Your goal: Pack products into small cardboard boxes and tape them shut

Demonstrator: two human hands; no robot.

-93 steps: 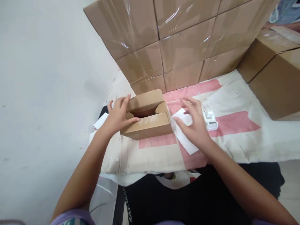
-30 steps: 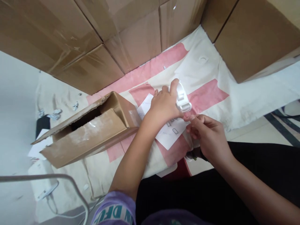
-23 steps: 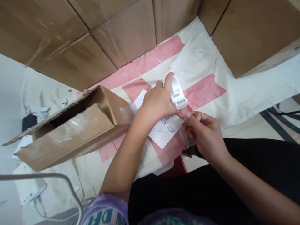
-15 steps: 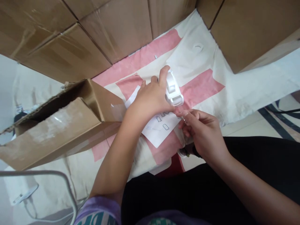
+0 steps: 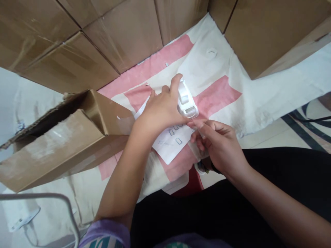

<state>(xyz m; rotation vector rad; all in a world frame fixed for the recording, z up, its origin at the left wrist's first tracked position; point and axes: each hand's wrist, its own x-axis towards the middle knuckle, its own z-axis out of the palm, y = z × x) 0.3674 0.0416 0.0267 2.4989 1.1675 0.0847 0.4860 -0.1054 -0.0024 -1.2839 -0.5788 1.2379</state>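
My left hand point(image 5: 165, 106) is wrapped round a white tape dispenser point(image 5: 188, 103), thumb near its lower end and fingers along the far side. Close by, my right hand point(image 5: 217, 139) is closed in a pinch. Its fingertips meet the left thumb at the dispenser's lower end, on what looks like a thin clear strip of tape, hard to make out. Under my left hand lies a white paper sheet point(image 5: 168, 151) with small rounded outlines drawn or stuck on it. My left hand hides part of the sheet.
An opened cardboard box point(image 5: 67, 148) stands at left. Closed cartons point(image 5: 124, 38) line the back, with another carton point(image 5: 274, 34) at right. A pink and white cloth point(image 5: 217, 93) covers the work surface, bearing a white ring-shaped piece point(image 5: 211, 53). A grey tube point(image 5: 51, 196) curves at lower left.
The view has shifted slightly, so most things appear a little to the left. Both hands keep nearly the same pose around the dispenser, with fingertips still together.
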